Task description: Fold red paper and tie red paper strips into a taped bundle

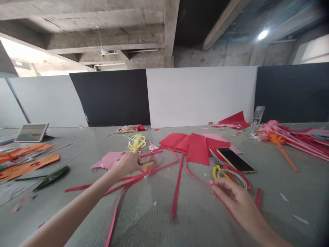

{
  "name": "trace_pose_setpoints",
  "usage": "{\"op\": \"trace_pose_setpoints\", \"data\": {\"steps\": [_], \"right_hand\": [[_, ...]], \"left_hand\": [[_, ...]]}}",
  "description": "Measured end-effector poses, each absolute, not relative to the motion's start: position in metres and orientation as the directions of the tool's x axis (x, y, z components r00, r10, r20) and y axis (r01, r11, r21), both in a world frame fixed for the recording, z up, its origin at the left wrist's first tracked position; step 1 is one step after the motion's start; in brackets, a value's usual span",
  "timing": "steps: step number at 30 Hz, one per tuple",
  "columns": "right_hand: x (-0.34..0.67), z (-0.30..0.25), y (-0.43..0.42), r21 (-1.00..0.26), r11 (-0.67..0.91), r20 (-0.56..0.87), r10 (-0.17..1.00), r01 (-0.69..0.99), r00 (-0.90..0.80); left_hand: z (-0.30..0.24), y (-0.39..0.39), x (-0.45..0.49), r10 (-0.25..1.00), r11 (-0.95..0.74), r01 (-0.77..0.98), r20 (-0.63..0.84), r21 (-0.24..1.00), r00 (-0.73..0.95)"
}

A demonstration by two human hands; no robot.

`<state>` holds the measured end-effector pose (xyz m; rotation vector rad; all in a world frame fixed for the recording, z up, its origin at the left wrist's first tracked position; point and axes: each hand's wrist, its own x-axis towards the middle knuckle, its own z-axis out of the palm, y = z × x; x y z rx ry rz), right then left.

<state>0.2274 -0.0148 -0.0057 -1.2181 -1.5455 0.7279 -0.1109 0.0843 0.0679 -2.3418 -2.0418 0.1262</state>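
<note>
My left hand [128, 164] reaches forward over a bundle of red paper strips [144, 175] and is closed around something small with a yellow tip that I cannot make out. Just beyond it lies a yellow paper-strip ball [137, 142] and pink paper [109, 160]. My right hand [232, 199] rests on the table with its fingers curled, pinching the end of a thin red strip [197, 178]. A roll of clear tape [235, 176] and yellow-handled scissors [218, 164] lie right in front of it. A single red strip [178, 187] lies between my hands.
A black phone [235, 160] lies on folded red paper sheets [196, 145]. Orange paper pieces [28, 161], a green leaf [52, 176] and a tablet [31, 132] are at the left. Pink and red strips with an orange flower [280, 142] pile at the right. White and black panels [200, 96] stand behind the table.
</note>
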Motion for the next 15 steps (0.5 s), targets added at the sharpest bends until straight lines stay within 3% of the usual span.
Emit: {"op": "trace_pose_setpoints", "data": {"steps": [7, 15], "right_hand": [[0.219, -0.005, -0.016, -0.887, 0.323, 0.355, 0.934, 0.330, 0.041], [0.215, -0.012, -0.020, -0.875, 0.309, 0.325, 0.946, 0.372, -0.022]], "left_hand": [[0.124, 0.107, -0.086, 0.992, -0.100, 0.991, 0.069, -0.089, 0.107], [0.037, 0.127, 0.049, 0.949, -0.285, 0.953, 0.171, 0.100, 0.265]]}}
